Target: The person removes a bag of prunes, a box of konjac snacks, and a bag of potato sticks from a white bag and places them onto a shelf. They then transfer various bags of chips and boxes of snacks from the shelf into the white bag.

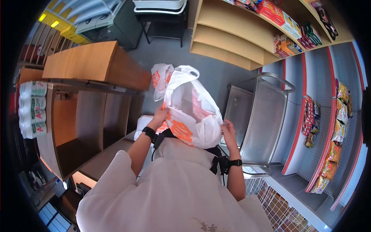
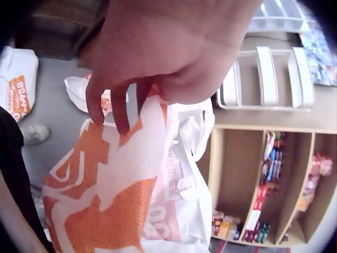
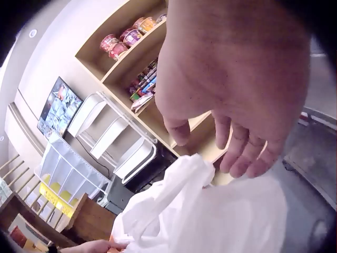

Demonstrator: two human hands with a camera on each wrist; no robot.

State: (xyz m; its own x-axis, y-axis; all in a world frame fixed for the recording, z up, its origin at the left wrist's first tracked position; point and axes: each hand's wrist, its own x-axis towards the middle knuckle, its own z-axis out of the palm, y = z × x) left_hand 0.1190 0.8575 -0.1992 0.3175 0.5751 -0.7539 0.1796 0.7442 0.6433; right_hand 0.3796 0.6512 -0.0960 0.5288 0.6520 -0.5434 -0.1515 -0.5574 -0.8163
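Observation:
A white plastic bag with orange print (image 1: 183, 127) stands with its mouth spread in front of the body. My left hand (image 1: 160, 116) grips its left edge; in the left wrist view the fingers of that hand (image 2: 158, 58) curl over the orange-printed plastic (image 2: 113, 195), and the thumb is mostly hidden. At the bag's right side is my right hand (image 1: 229, 136). The right wrist view has this hand (image 3: 231, 89) just above the white plastic (image 3: 226, 216), fingers loosely bent and thumb apart, with no plastic visibly pinched between them. What the bag contains cannot be made out.
Another printed bag (image 1: 161, 79) lies on the floor beyond, and one more (image 1: 142, 125) is by the left forearm. A metal cart (image 1: 264, 120) stands right, before shelves of snack packets (image 1: 340, 131). On the left, a wooden cabinet (image 1: 79, 62) and wrapped cans (image 1: 33, 110).

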